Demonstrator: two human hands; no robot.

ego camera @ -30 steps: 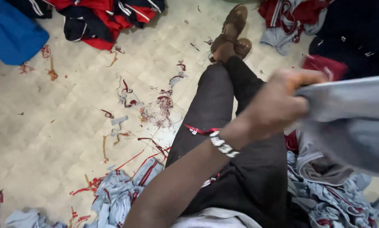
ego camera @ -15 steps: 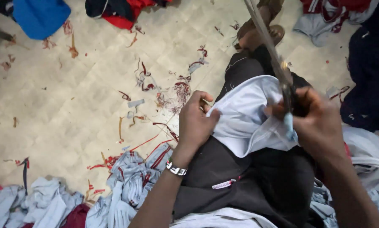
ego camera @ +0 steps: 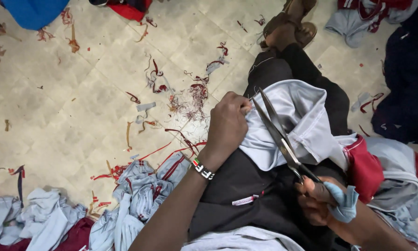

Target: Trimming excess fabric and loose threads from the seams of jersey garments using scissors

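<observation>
- Since half a second ago, the scissors (ego camera: 278, 137) have dropped from upright to slant across the pale grey garment (ego camera: 302, 125), blades parted.
- Right hand (ego camera: 318, 202) has its grip closed on the scissor handles, wrapped in blue cloth.
- Left hand (ego camera: 227, 125) pinches the garment's edge on the lap.
- Thread and fabric scraps (ego camera: 190, 97) litter the tiled floor (ego camera: 69, 107) beyond.
</observation>
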